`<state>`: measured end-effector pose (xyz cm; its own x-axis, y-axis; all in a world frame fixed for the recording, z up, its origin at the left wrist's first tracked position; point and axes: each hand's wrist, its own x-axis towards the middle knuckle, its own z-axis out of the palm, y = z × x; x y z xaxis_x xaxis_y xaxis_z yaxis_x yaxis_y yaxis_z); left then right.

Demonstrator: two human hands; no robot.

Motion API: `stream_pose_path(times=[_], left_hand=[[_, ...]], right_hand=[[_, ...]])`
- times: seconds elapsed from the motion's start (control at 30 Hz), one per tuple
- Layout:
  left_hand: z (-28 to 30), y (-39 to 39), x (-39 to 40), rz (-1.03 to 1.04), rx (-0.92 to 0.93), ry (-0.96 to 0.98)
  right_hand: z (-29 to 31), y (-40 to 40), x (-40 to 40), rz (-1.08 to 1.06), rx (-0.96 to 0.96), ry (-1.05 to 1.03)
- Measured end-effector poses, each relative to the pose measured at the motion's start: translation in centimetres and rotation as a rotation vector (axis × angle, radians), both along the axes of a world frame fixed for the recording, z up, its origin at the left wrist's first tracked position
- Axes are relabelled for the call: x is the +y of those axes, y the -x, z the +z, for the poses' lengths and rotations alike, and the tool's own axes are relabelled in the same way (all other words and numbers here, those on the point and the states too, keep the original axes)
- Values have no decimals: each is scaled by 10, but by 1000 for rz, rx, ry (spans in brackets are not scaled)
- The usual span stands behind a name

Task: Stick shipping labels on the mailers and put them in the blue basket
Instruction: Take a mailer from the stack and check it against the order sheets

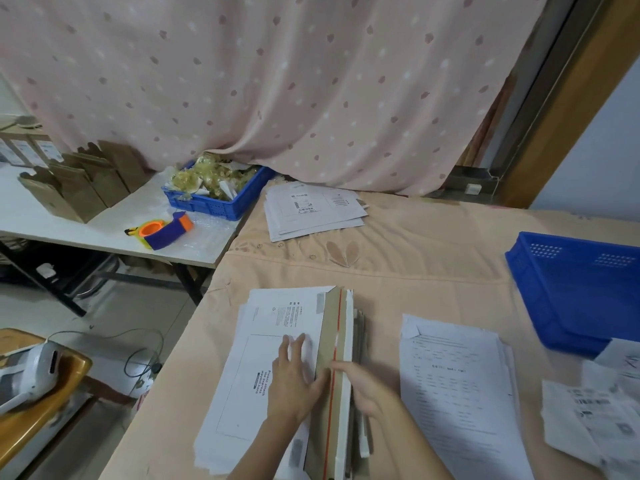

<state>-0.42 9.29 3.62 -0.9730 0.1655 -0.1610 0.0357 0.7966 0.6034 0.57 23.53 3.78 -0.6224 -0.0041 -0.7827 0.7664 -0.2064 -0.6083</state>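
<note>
A stack of white mailers [263, 368] lies in front of me on the peach-covered table, the top one with its brown flap [337, 327] and red tear strip turned up on the right. My left hand [294, 379] lies flat on the top mailer, fingers straight. My right hand [367, 386] touches the flap at the red strip; its grip is blurred. A pile of label sheets [457, 393] lies right of the mailers. The empty blue basket [575, 289] stands at the right edge.
Labelled mailers [311, 209] lie piled at the table's far side. Loose paper scraps [602, 403] lie at the near right. On a side table to the left stand a blue crate of waste backing [214, 192], a tape dispenser [162, 230] and cardboard boxes [83, 181].
</note>
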Motion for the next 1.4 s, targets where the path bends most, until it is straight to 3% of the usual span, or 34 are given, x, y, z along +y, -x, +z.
stream_pose_path(times=[0.13,0.33,0.5,0.6,0.77,1.07,1.4], left_hand=[[0,4,-1,-20,24,235],[1,8,1,-54,-66,158],[6,20,6,-117,-10,268],[12,21,13,-86,77,204],[17,23,9,57,177,147],[30,19,6,122,427,174],[26,22,1,208,347,64]], right_hand=[[-2,4,-2,-17,23,-36],[-12,11,2,-83,35,8],[-21,17,4,-105,52,21],[-19,16,3,-90,31,101],[-28,2,10,113,-107,206],[-10,-2,15,53,-136,318],[19,-12,13,107,-115,409]])
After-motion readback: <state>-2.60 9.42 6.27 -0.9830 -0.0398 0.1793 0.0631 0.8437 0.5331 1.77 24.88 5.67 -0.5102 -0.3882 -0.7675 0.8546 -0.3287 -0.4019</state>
